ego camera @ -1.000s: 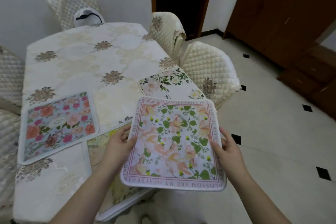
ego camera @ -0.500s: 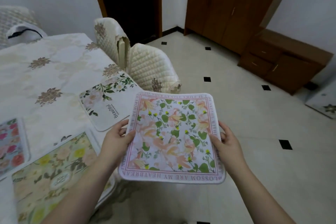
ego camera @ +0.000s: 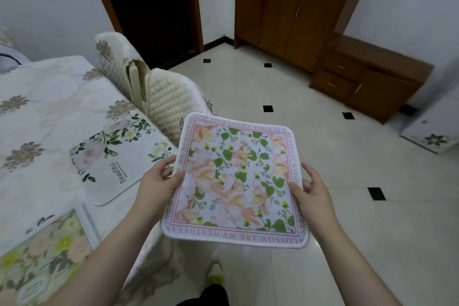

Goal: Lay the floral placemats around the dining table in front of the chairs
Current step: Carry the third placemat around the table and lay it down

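Both hands hold a pink-bordered floral mat (ego camera: pixel 236 181) level in the air, off the table's edge and above the tiled floor (ego camera: pixel 323 206). The left hand (ego camera: pixel 155 186) grips the mat's left edge, thumb on top and fingers curled beneath; the right hand (ego camera: pixel 314 194) grips the right edge the same way. The table (ego camera: pixel 44 112), under a cream cloth, lies to the left. On it, a white mat with green leaves (ego camera: pixel 116 159) sits near the edge, in front of a quilted chair (ego camera: pixel 171 99), and a yellow-flowered mat (ego camera: pixel 42 256) lies at the near corner. A second chair (ego camera: pixel 114 62) stands just behind the first. Wooden cabinets (ego camera: pixel 347 45) line the far wall.
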`<action>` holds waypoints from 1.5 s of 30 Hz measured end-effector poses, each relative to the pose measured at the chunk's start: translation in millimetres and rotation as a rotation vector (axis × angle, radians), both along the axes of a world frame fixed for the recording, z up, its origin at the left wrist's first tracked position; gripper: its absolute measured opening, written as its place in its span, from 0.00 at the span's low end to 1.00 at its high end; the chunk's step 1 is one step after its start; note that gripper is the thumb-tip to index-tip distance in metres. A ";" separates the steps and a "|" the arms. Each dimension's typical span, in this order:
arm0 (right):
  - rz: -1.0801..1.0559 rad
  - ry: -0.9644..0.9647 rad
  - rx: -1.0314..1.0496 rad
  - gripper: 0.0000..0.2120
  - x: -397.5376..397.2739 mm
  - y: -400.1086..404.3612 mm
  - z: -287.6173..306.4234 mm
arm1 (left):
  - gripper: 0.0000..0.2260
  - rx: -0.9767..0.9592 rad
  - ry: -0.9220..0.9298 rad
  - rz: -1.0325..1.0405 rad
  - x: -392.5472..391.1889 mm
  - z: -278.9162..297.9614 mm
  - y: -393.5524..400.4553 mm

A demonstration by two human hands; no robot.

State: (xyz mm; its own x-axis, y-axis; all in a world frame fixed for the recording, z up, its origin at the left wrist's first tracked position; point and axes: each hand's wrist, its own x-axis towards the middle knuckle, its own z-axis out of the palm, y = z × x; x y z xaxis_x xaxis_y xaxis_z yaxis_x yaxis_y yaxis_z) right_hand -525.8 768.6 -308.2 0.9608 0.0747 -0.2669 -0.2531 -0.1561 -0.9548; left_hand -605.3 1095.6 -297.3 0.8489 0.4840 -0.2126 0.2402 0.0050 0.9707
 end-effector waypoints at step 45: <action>0.199 0.000 0.085 0.23 574.3 26.6 24.1 | 0.12 -0.132 -0.018 0.182 512.0 2.5 11.2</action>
State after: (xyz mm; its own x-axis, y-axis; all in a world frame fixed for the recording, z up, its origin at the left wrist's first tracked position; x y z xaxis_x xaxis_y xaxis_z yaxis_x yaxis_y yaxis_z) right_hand 48.5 795.2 -284.0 0.9251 0.2849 -0.2511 -0.2250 -0.1213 -0.9668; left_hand -93.4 1106.8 -294.8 0.7542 0.5987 -0.2696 0.2063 0.1738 0.9629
